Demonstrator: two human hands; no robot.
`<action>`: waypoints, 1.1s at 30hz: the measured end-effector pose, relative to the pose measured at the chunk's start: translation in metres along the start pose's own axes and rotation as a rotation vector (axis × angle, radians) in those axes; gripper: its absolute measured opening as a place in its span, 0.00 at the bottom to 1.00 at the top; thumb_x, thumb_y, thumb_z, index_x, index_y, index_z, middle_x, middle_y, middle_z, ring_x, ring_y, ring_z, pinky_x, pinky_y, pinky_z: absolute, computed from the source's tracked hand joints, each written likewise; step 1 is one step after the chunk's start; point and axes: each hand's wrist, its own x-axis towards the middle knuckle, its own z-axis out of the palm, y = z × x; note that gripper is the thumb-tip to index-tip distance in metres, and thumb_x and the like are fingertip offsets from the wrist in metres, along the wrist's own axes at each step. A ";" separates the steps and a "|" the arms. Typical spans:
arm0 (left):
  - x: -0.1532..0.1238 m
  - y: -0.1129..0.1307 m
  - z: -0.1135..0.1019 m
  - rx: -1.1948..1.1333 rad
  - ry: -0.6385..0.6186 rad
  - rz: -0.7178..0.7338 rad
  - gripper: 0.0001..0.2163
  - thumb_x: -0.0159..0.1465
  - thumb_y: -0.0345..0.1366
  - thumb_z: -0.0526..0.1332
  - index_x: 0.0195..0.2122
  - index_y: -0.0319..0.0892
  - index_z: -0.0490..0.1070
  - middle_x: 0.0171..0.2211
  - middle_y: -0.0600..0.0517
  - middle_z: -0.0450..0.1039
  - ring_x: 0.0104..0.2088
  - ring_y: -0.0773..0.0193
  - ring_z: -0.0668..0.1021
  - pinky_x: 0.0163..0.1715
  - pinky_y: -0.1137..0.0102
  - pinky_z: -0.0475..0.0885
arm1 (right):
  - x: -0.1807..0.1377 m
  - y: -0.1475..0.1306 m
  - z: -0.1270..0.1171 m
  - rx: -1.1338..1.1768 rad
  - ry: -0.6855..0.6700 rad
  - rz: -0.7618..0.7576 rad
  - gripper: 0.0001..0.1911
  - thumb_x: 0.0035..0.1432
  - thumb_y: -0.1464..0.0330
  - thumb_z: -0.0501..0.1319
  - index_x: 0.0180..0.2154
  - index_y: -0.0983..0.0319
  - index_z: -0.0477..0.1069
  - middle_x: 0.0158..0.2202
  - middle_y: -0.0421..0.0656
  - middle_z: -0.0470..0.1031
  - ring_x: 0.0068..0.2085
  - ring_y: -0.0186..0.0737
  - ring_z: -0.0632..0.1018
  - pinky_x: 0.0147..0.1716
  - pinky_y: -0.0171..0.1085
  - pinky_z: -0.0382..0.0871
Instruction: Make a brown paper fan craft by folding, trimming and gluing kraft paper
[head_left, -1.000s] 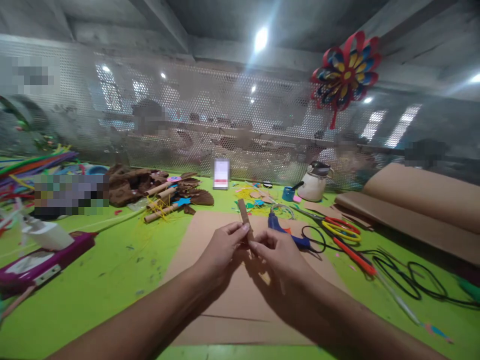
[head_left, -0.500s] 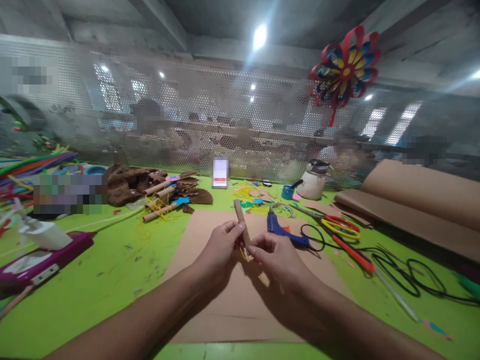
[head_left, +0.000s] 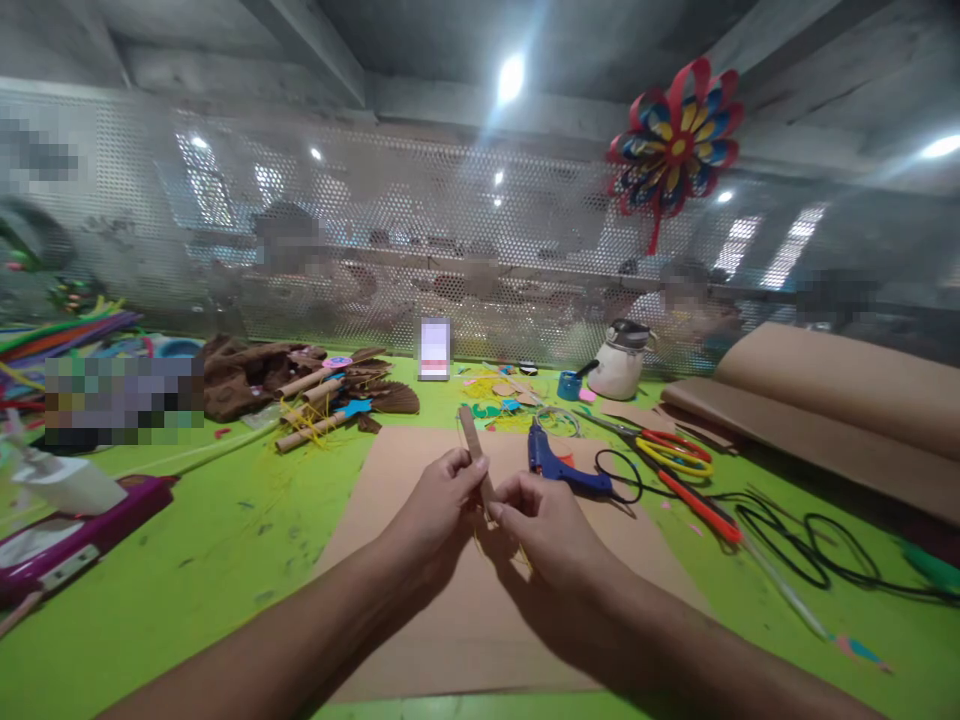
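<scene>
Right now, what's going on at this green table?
A person's left hand and right hand both hold a narrow brown piece, the left higher up, the right near its lower end. Beneath them, a brown paper sheet lies on the table. A blue glue gun lies just beyond the right hand, untouched.

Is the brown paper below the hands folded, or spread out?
Spread out: the brown paper lies flat across the green table.
</scene>
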 end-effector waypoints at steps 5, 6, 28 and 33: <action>0.000 -0.002 -0.001 0.006 0.012 -0.002 0.11 0.56 0.38 0.64 0.28 0.42 0.61 0.20 0.58 0.63 0.20 0.68 0.69 0.23 0.71 0.65 | 0.000 0.003 0.004 0.011 0.020 -0.002 0.04 0.47 0.71 0.61 0.24 0.62 0.67 0.20 0.39 0.70 0.23 0.34 0.70 0.24 0.34 0.63; -0.002 -0.002 0.001 0.003 0.014 0.001 0.11 0.57 0.38 0.64 0.28 0.42 0.61 0.20 0.58 0.62 0.20 0.69 0.69 0.23 0.72 0.65 | 0.001 0.004 0.004 0.014 0.013 0.009 0.04 0.47 0.71 0.61 0.24 0.62 0.67 0.20 0.38 0.70 0.23 0.34 0.70 0.24 0.34 0.63; 0.000 0.000 0.000 -0.050 0.038 -0.007 0.13 0.55 0.40 0.66 0.25 0.41 0.62 0.18 0.59 0.59 0.19 0.71 0.65 0.20 0.75 0.59 | -0.003 0.010 0.011 0.121 0.008 -0.008 0.14 0.54 0.59 0.61 0.25 0.61 0.64 0.22 0.39 0.68 0.24 0.34 0.69 0.23 0.33 0.62; -0.001 -0.004 0.000 -0.018 0.049 0.025 0.16 0.54 0.43 0.67 0.25 0.42 0.60 0.18 0.60 0.57 0.18 0.72 0.62 0.19 0.75 0.57 | 0.002 0.010 0.010 -0.039 0.008 -0.040 0.13 0.54 0.62 0.61 0.22 0.62 0.64 0.20 0.39 0.68 0.24 0.35 0.70 0.24 0.34 0.61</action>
